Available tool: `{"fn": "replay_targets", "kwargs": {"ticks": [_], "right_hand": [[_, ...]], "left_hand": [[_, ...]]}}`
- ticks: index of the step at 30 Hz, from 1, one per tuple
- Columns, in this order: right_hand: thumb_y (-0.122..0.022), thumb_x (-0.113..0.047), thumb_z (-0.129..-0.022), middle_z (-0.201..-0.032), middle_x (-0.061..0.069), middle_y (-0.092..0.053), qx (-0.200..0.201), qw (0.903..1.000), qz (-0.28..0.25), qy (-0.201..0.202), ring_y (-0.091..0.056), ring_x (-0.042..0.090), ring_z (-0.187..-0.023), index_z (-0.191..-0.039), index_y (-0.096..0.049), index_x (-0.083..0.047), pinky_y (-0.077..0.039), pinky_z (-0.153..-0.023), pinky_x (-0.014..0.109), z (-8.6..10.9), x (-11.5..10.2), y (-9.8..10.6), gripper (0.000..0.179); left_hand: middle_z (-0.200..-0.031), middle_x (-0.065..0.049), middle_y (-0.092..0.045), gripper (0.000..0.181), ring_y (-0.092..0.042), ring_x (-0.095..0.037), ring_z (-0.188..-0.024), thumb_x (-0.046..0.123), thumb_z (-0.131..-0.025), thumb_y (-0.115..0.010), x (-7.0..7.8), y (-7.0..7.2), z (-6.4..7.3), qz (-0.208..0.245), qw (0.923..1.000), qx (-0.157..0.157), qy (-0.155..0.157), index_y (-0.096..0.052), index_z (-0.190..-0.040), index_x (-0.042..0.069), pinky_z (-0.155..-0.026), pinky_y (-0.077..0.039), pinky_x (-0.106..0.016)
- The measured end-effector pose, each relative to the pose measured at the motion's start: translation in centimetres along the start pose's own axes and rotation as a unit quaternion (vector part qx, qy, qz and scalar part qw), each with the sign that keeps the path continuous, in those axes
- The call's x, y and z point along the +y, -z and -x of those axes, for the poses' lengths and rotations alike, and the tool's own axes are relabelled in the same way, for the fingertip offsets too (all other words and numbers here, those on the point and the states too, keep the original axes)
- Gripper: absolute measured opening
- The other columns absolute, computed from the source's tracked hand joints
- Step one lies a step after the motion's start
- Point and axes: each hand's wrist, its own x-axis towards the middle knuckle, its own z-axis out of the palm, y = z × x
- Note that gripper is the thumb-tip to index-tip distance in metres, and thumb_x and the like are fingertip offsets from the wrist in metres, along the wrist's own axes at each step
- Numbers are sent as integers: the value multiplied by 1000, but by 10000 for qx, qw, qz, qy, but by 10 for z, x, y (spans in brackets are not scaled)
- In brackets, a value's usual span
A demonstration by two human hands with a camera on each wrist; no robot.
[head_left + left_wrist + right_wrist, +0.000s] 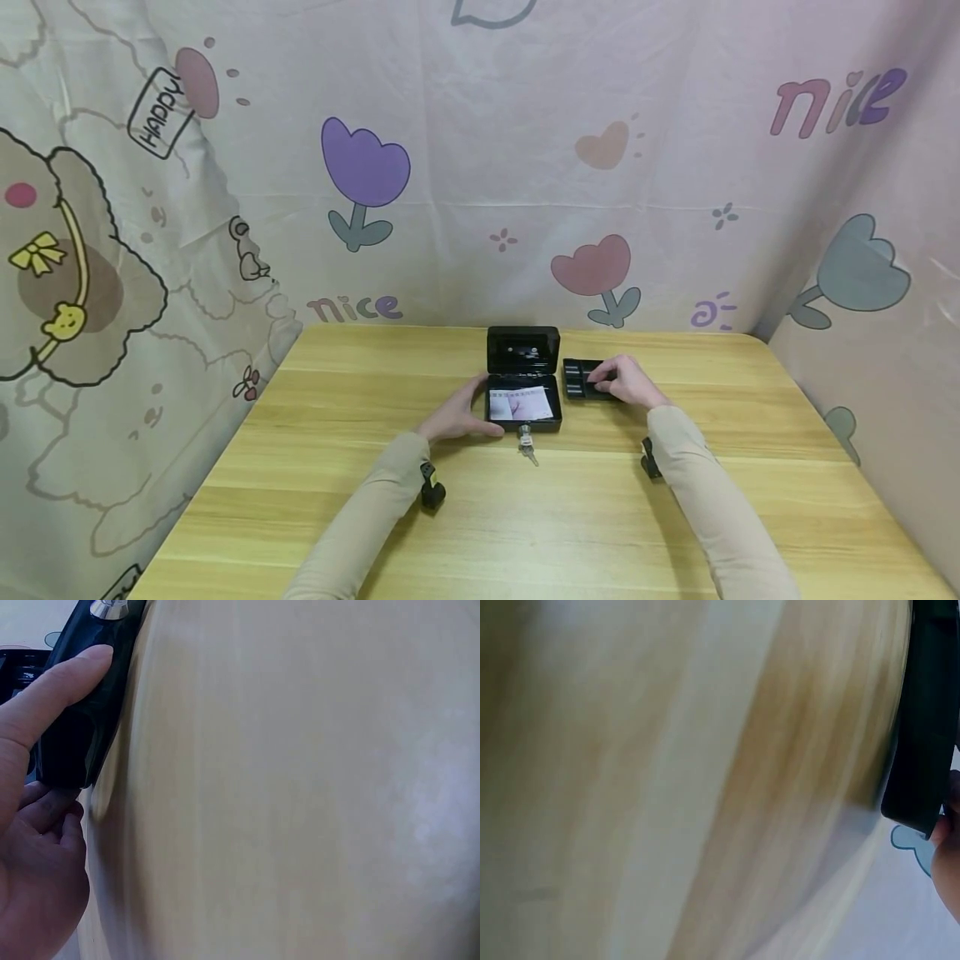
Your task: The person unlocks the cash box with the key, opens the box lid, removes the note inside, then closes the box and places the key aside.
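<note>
The thumb of the left hand (457, 414) lay along the front of a black box (551, 426), its other fingers at the left side, clamping that corner. The right hand (630, 382) had bent fingers drawn together on a divided black tray (573, 379), pinching it, just right of the box. Right of the left fingers, a printed card (528, 404) lay inside the box; beyond them stood the raised lid (523, 335). Keys (528, 454) hung at the box's front, just right of the left thumb. Under both hands spread a wooden table (525, 533).
</note>
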Motion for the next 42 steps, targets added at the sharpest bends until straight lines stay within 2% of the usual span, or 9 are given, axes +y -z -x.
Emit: {"fn": "replay_targets", "kwargs": {"ticks": [3,7,12,21,24,29,31,38,42], "right_hand": [[-70,11,-77,-88,15,-78,17,10000,-30,-66,-72,24,-87,-91,-78,1,-61,-83,43,0,0,0,19],[-70,11,-80,-92,17,-78,-63,9990,75,-441,-71,32,-93,-94,-78,3,-59,-89,50,0,-2,-2,18],[-70,10,-82,-93,17,-77,-83,9982,129,-583,-70,32,-96,-96,-77,3,-56,-94,53,0,-3,0,17],[-73,3,-85,-99,18,-77,41,9989,52,-462,-69,35,-100,-101,-76,2,-54,-97,55,1,-5,1,17],[-73,0,-86,-101,18,-77,195,9986,18,-487,-69,33,-99,-104,-76,0,-55,-93,47,2,-9,1,18],[-75,-2,-86,-104,19,-76,536,9975,-142,-437,-68,25,-92,-107,-75,2,-54,-82,26,4,-16,0,21],[-75,-2,-86,-103,19,-76,641,9971,-194,-356,-67,22,-89,-107,-74,3,-54,-78,23,4,-20,-2,22],[-75,-3,-86,-104,17,-75,702,9968,-354,-158,-62,17,-88,-108,-74,2,-54,-82,34,4,-35,-11,23],[-75,-2,-86,-101,15,-75,656,9969,-423,36,-61,14,-86,-108,-75,1,-54,-82,33,3,-41,-17,22]], "left_hand": [[-168,-18,-22,115,-26,-35,-154,27,-74,-90,0,0,0,-19,10000,-2,-5,-18,-160,3,-128,-22,-51],[-167,-18,-22,115,-26,-36,-154,27,-74,-90,1,0,0,4,10000,-8,-28,-18,-160,3,-128,-22,-51],[-168,-18,-21,115,-26,-35,-154,27,-74,-90,1,1,-1,32,10000,-6,-27,-18,-160,3,-128,-22,-51],[-167,-18,-21,115,-27,-35,-154,27,-74,-90,0,1,-2,0,10000,-13,-9,-18,-160,3,-128,-23,-50],[-167,-20,-22,115,-27,-37,-153,27,-74,-90,0,1,-2,28,10000,-3,-44,-18,-160,2,-128,-23,-51],[-166,-21,-23,115,-28,-38,-153,26,-74,-90,0,0,-1,116,9999,0,-91,-18,-159,0,-128,-23,-51],[-167,-21,-23,115,-28,-37,-153,26,-74,-90,0,0,-1,141,9999,-15,-87,-18,-159,1,-128,-23,-51],[-166,-21,-23,115,-27,-37,-153,27,-73,-91,-1,1,-2,80,9999,-3,-111,-18,-159,0,-128,-23,-51],[-167,-19,-23,115,-27,-36,-154,28,-73,-91,-1,1,-2,2,10000,-5,-61,-19,-160,2,-128,-23,-50]]}}
